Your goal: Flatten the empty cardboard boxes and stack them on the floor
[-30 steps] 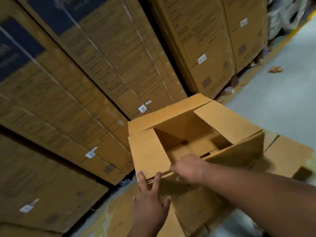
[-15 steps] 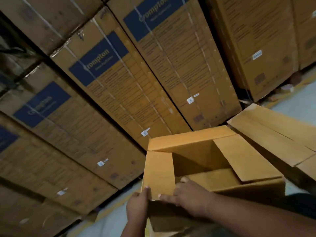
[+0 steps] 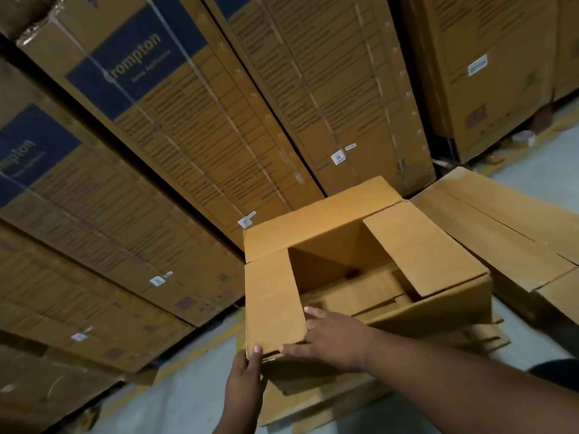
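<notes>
- An open box (image 3: 360, 270) sits at lower centre of the frame, its top flaps spread: one flap at the far side, one folded toward the right, one lying flat on the left near side.
- Inside the box, loose cardboard pieces lie on the bottom; the far inner corner is in shadow.
- The left hand (image 3: 244, 383) comes up from the bottom edge of the frame and pinches the near corner of the left flap (image 3: 272, 305), thumb on top of the flap, the other fingers hidden under it.
- The right hand (image 3: 332, 339) reaches in from the lower right and grips the near edge of the same flap, thumb along its lower edge and fingers curled over its inner side.
- The two hands are close together, not touching, both clamped on that flap.
- Under the box lies flattened cardboard (image 3: 313, 405), resting on the grey floor (image 3: 175, 402).
- At right of the frame, just beside the box, lies another box (image 3: 501, 220) with its flaps shut, tilted in the view.
- The upper and left parts of the frame are filled by tall stacked cartons (image 3: 188, 136) with blue panels, printed text and small white labels; the view is tilted and somewhat blurred.
- A yellow line (image 3: 200, 349) runs on the floor along the foot of the cartons.
</notes>
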A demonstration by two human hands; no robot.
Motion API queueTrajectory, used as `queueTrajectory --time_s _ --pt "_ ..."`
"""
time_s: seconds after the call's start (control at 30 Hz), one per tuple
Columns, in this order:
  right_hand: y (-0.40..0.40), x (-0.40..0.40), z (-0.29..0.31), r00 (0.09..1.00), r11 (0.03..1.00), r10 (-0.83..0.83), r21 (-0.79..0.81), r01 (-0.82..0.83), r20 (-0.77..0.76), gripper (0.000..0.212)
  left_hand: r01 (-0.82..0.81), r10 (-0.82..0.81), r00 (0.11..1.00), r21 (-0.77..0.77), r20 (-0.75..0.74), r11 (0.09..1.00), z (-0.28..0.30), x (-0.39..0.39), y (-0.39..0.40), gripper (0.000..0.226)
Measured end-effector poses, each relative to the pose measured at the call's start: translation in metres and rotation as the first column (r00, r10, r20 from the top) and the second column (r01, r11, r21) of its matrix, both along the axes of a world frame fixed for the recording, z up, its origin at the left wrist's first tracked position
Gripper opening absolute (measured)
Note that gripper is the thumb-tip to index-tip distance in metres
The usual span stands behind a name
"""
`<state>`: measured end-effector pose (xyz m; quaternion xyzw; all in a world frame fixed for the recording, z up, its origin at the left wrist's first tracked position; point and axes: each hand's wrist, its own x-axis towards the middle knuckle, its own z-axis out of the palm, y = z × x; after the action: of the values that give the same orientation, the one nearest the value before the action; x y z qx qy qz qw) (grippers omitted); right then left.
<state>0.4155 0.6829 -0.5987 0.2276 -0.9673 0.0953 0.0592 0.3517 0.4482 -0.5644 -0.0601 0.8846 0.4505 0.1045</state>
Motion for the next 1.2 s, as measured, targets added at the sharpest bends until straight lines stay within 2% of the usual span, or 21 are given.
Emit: queueTrajectory --time_s 0.13,0.2,0.27,0.33,0.5,0.6,0.7,0.77,0.83,0.9,0.97,1.03,1.07,1.13,1.17,1.2 --pt "-0.020 -0.038 -0.064 0.996 0.991 0.078 0.101 -0.083 0.044 0.098 -0.036 0.046 0.997 -0.144 0.063 0.989 -0.055 -0.022 -0.016 0.051" --pt "-0.029 -0.054 -0.095 0.994 0.991 0.084 0.098 -0.091 0.076 0.095 0.031 -0.015 0.997 -0.209 0.073 0.977 -0.078 -0.021 -0.020 0.052" --pt "-0.035 -0.067 -0.124 0.990 0.992 0.067 0.093 -0.079 0.125 0.089 0.143 -0.127 0.989 -0.281 0.076 0.949 -0.094 -0.027 -0.021 0.044" --pt "-0.040 -0.079 -0.150 0.979 0.989 0.071 0.114 -0.094 0.189 0.086 0.224 -0.193 0.972 -0.291 0.132 0.930 -0.115 -0.042 -0.019 0.042" --pt "-0.062 -0.089 -0.199 0.950 0.973 0.098 0.172 -0.154 0.298 0.074 0.309 -0.169 0.930 -0.445 0.327 0.841 -0.161 -0.083 -0.012 0.066" --pt "-0.070 -0.084 -0.216 0.916 0.948 0.107 0.238 -0.211 0.386 0.066 0.321 -0.139 0.922 -0.512 0.362 0.797 -0.183 -0.099 0.003 0.089" --pt "-0.082 -0.087 -0.220 0.889 0.916 0.132 0.289 -0.278 0.438 0.055 0.294 -0.066 0.922 -0.579 0.382 0.760 -0.196 -0.105 0.030 0.128" --pt "-0.088 -0.090 -0.216 0.875 0.910 0.137 0.291 -0.296 0.464 0.044 0.277 -0.020 0.925 -0.636 0.380 0.720 -0.204 -0.108 0.043 0.139" --pt "-0.086 -0.091 -0.222 0.893 0.933 0.118 0.259 -0.249 0.435 0.045 0.237 -0.011 0.943 -0.650 0.333 0.722 -0.208 -0.116 0.043 0.127" --pt "-0.075 -0.090 -0.229 0.906 0.967 0.130 0.149 -0.205 0.404 0.057 0.246 -0.058 0.945 -0.580 0.323 0.776 -0.198 -0.129 0.029 0.104" --pt "-0.057 -0.089 -0.231 0.891 0.982 0.135 0.064 -0.180 0.433 0.067 0.235 -0.117 0.946 -0.388 0.303 0.891 -0.178 -0.141 0.002 0.071" --pt "-0.038 -0.088 -0.229 0.884 0.991 0.079 0.058 -0.119 0.461 0.074 0.142 -0.103 0.944 -0.105 0.314 0.984 -0.159 -0.151 -0.028 0.063" --pt "-0.028 -0.088 -0.225 0.882 0.996 0.032 0.061 -0.069 0.471 0.076 0.079 -0.075 0.944 -0.001 0.320 0.997 -0.151 -0.155 -0.045 0.058" --pt "-0.010 -0.090 -0.216 0.870 0.997 -0.075 0.063 0.050 0.487 0.079 -0.020 0.017 0.955 0.007 0.295 1.000 -0.137 -0.160 -0.084 0.032" --pt "-0.002 -0.090 -0.210 0.867 0.991 -0.131 0.083 0.104 0.481 0.079 -0.058 0.081 0.960 -0.094 0.269 0.994 -0.138 -0.161 -0.105 0.029" --pt "0.006 -0.089 -0.206 0.865 0.981 -0.190 0.123 0.150 0.465 0.080 -0.116 0.154 0.966 -0.186 0.209 0.976 -0.139 -0.161 -0.124 0.037"
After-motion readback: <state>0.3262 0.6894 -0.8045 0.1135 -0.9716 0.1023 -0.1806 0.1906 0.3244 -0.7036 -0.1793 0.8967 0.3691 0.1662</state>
